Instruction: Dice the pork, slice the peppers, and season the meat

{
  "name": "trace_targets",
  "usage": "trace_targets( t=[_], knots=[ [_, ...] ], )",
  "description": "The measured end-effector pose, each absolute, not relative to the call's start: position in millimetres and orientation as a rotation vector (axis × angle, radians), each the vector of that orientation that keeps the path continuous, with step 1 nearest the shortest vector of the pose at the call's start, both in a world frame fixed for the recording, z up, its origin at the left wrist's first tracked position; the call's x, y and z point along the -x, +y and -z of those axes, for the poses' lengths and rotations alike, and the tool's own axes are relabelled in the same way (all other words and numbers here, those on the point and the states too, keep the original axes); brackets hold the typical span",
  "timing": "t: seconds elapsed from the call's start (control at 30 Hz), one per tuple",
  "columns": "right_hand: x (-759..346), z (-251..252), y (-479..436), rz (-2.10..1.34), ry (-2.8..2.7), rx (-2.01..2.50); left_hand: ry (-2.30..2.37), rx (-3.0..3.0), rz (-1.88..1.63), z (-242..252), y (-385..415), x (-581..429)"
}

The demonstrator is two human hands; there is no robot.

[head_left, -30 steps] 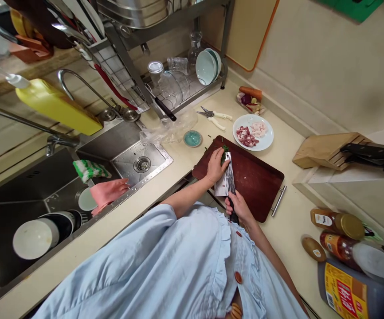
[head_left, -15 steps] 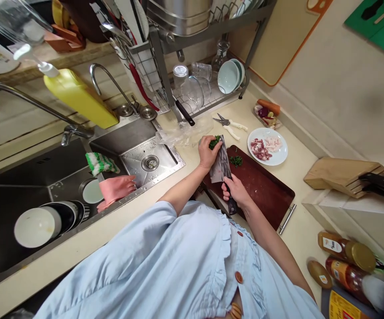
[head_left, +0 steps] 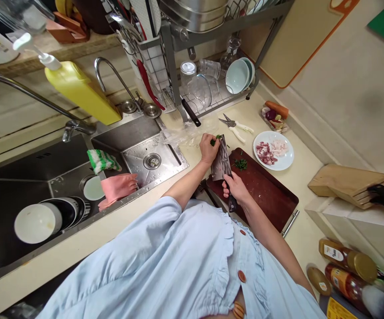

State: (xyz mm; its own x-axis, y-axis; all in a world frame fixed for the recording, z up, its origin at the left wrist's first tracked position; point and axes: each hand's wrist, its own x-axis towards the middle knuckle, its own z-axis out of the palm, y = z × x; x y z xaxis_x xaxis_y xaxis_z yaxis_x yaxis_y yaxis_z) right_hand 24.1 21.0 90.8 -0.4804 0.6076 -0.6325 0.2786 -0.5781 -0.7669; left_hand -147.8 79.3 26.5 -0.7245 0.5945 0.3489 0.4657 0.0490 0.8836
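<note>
My right hand (head_left: 234, 188) grips the black handle of a cleaver (head_left: 221, 162) whose broad blade is lifted over the near-left corner of the dark red cutting board (head_left: 265, 190). My left hand (head_left: 209, 148) is cupped against the blade's far end, fingers closed over chopped green herbs (head_left: 216, 141) at the board's left edge. A small pile of chopped greens (head_left: 240, 164) lies on the board. A white plate (head_left: 282, 162) with cut meat stands just beyond the board.
Kitchen scissors (head_left: 237, 125) and a clear plastic bag (head_left: 183, 135) lie beside the dish rack (head_left: 212, 95). The sink (head_left: 135, 153) with a pink cloth and bowls is at left. A knife block (head_left: 348, 184) and sauce bottles (head_left: 348, 261) stand at right.
Both hands carried the cleaver and a clump of greens from the board's middle to its left edge. A small pile of greens stayed on the board. My head shifted left.
</note>
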Motion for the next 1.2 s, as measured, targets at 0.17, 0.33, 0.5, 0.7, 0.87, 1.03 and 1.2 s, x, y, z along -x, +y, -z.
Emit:
trace_targets(
  t=[0.17, 0.33, 0.5, 0.7, 0.87, 1.03, 1.2],
  knots=[
    [-28, -90, 23, -2.089, -1.318, 1.480, 2.200, -1.138, -1.727, -20, 79, 148],
    [-35, -91, 24, -1.999, -1.372, 1.492, 2.187, -1.207, -1.650, -19, 79, 151],
    [-42, -91, 23, -1.929, -1.474, 1.513, 2.124, -1.213, -1.654, -21, 77, 161],
    [-43, -88, 22, -1.905, -1.566, 1.492, 2.037, -1.234, -1.832, -22, 80, 173],
    [-39, -88, 21, -1.927, -1.589, 1.459, 1.867, -1.512, -1.828, -29, 85, 171],
    [-32, -92, 23, -1.963, -1.498, 1.455, 1.938, -1.549, -1.791, -24, 80, 175],
    [-27, -94, 31, -1.932, -1.481, 1.451, 2.036, -1.658, -1.642, -20, 70, 176]
  ],
)
